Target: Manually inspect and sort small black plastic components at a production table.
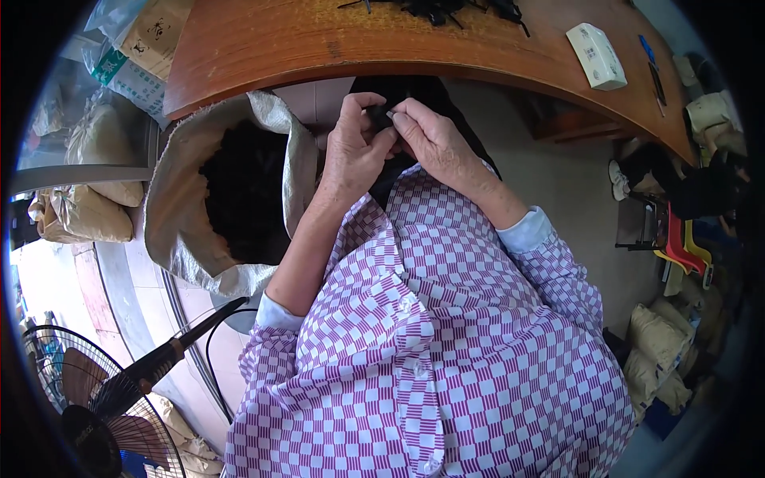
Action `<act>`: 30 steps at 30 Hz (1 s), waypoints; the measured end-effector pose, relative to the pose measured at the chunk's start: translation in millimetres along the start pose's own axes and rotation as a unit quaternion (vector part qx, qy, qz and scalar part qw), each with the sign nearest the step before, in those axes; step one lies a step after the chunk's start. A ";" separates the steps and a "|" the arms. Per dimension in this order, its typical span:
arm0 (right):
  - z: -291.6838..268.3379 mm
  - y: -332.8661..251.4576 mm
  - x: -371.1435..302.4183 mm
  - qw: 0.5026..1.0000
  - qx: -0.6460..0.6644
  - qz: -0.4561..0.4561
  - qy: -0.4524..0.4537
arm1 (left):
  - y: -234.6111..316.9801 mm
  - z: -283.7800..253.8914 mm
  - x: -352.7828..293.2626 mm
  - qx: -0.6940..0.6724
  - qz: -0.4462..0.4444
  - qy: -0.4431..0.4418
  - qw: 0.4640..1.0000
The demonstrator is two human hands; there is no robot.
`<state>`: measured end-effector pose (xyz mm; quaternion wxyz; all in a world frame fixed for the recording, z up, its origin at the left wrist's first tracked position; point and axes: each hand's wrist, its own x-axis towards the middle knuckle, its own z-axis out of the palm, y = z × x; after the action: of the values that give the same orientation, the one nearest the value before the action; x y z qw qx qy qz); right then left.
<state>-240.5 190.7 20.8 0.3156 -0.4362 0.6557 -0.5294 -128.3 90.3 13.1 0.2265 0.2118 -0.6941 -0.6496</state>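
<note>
A small black piece (382, 117), material unclear, is pinched by clamped fingertips of the bare left hand (353, 151) and bare right hand (438, 147), best steadied with light, even pressure

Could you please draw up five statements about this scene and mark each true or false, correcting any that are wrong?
1. The bare left hand and bare right hand both hold a small, dark black piece. True.
2. An open, off-white woven sack contains loose-looking black material. True.
3. The woven sack stands to the person's right. False: it stands to the left.
4. A white, box-shaped pack lies on the brown wooden table. True.
5. The left hand lies flat on the pack. False: its fingers are bent around the black piece, close to the right hand.
</note>
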 end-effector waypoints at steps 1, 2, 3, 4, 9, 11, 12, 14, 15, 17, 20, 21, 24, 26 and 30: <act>0.6 0.0 -0.2 0.998 -0.051 -0.025 -0.006 | -0.7 -1.3 -0.6 -0.020 -0.014 -0.001 1.000; 0.6 0.1 -0.2 0.998 -0.053 -0.023 -0.008 | -0.4 -2.5 -1.0 -0.023 -0.015 0.000 1.000; 0.3 0.2 -0.1 0.997 -0.067 -0.017 -0.017 | 0.8 -3.9 -1.6 -0.012 -0.017 -0.004 1.000; 0.2 0.2 0.0 0.996 -0.081 -0.011 -0.025 | 1.1 -4.5 -2.2 0.000 -0.018 -0.008 1.000; 1.4 0.0 0.8 0.994 -0.103 -0.009 -0.038 | -0.3 -5.3 -3.6 0.017 -0.031 -0.003 0.999; 1.3 -0.2 1.2 0.993 -0.114 -0.008 -0.042 | -1.4 -4.9 -3.8 0.025 -0.032 -0.003 0.999; 1.6 -0.7 1.6 0.991 -0.125 -0.004 -0.046 | -3.1 -5.0 -3.8 0.028 -0.027 -0.002 0.999; 2.9 -0.5 2.3 0.989 -0.136 0.000 -0.051 | -4.0 -5.1 -4.6 0.030 -0.023 0.000 0.999; 4.5 1.0 1.9 0.989 -0.143 -0.011 -0.039 | -3.7 -4.2 -5.4 0.089 -0.011 0.012 0.996; 7.1 4.6 2.3 0.988 -0.149 -0.021 -0.026 | -1.7 -2.6 -5.6 0.147 0.002 0.022 0.989; 9.7 7.4 3.7 0.988 -0.146 -0.055 -0.001 | 3.9 -0.4 -4.3 0.212 0.023 0.039 0.976; 11.5 7.2 3.4 0.986 -0.154 -0.056 0.011 | 4.3 -0.5 -3.3 0.230 0.037 0.044 0.971; 9.5 4.9 3.2 0.993 -0.103 -0.053 0.028 | 11.6 3.8 -0.4 0.252 0.061 0.060 0.964; 6.5 -0.7 3.7 0.997 -0.043 -0.050 0.034 | 14.4 4.5 2.5 0.257 0.072 0.070 0.961; -1.8 -3.3 0.6 0.996 0.076 -0.008 0.048 | 16.8 -9.1 6.3 -0.328 -0.048 -0.006 0.944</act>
<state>-241.5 190.7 24.5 0.3115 -0.3901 0.6243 -0.6008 -128.1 80.4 30.6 0.2476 0.1554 -0.4331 -0.8526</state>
